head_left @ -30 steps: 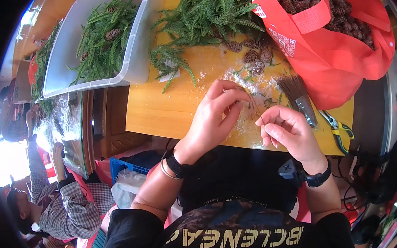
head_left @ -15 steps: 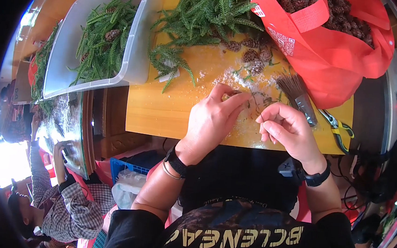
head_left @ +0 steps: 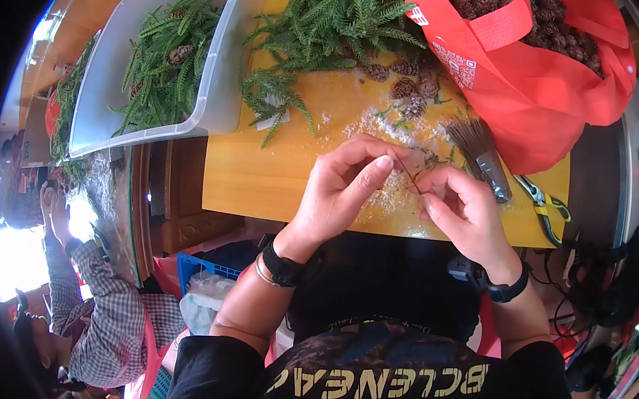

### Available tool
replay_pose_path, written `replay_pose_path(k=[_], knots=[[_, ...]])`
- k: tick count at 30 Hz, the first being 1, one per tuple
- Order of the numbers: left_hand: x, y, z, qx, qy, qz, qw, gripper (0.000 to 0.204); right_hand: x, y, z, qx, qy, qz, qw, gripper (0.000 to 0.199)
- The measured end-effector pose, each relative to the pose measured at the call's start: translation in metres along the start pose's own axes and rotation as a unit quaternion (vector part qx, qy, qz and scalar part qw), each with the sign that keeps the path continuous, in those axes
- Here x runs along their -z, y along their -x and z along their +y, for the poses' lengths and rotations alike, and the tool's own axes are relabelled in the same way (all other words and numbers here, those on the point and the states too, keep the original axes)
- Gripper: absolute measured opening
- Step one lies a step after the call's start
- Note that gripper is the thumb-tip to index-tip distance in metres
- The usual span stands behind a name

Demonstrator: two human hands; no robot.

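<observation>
A thin dark wire or stem (head_left: 409, 176) runs slantwise between my two hands, above the table's front part. My left hand (head_left: 343, 186) pinches its upper end between thumb and curled fingers. Its lower end is in the thumb-and-finger pinch of my right hand (head_left: 465, 209). Whether anything else sits inside the left fingers is hidden. White flakes and green scraps (head_left: 387, 193) lie under and beyond the hands. Past them is a small group of brown pine cones (head_left: 405, 88). A bundle of thin brown stems (head_left: 473, 140), partly in clear wrap, lies right of my right hand.
Yellow-handled pliers (head_left: 543, 206) lie at the table's right edge, below a red bag (head_left: 508, 87) of pine cones. Green artificial sprigs (head_left: 341, 25) are heaped at the back. Left stands a clear plastic bin (head_left: 221, 64) with more sprigs. A co-worker (head_left: 114, 326) sits at lower left.
My left hand has turned so its thumb shows, and the wire now stretches between both hands. My right fingers have closed in on its lower end. The co-worker's hands moved up.
</observation>
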State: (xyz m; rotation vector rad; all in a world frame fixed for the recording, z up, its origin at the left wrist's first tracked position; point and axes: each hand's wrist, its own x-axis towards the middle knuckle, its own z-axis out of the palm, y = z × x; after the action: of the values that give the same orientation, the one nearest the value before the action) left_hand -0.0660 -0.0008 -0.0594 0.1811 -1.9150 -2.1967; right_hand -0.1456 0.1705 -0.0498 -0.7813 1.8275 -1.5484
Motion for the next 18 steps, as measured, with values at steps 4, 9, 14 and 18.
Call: replay_pose_path(k=[4,9,14,18], knots=[[0.003,0.000,-0.002,-0.002,0.075,0.001,0.997,0.013,0.004,0.000,-0.009,-0.048,-0.011,-0.066,0.997,0.010],[0.002,-0.001,-0.001,0.005,0.069,-0.013,0.998,0.010,0.003,0.000,-0.004,-0.008,-0.048,-0.066,0.997,0.016],[0.003,0.002,0.000,0.023,0.101,-0.032,0.994,0.011,0.004,0.000,-0.013,-0.055,-0.113,-0.082,0.989,0.022],[0.003,0.002,-0.002,0.043,0.139,-0.036,0.989,0.011,0.003,0.001,-0.015,-0.101,-0.152,-0.089,0.979,0.020]])
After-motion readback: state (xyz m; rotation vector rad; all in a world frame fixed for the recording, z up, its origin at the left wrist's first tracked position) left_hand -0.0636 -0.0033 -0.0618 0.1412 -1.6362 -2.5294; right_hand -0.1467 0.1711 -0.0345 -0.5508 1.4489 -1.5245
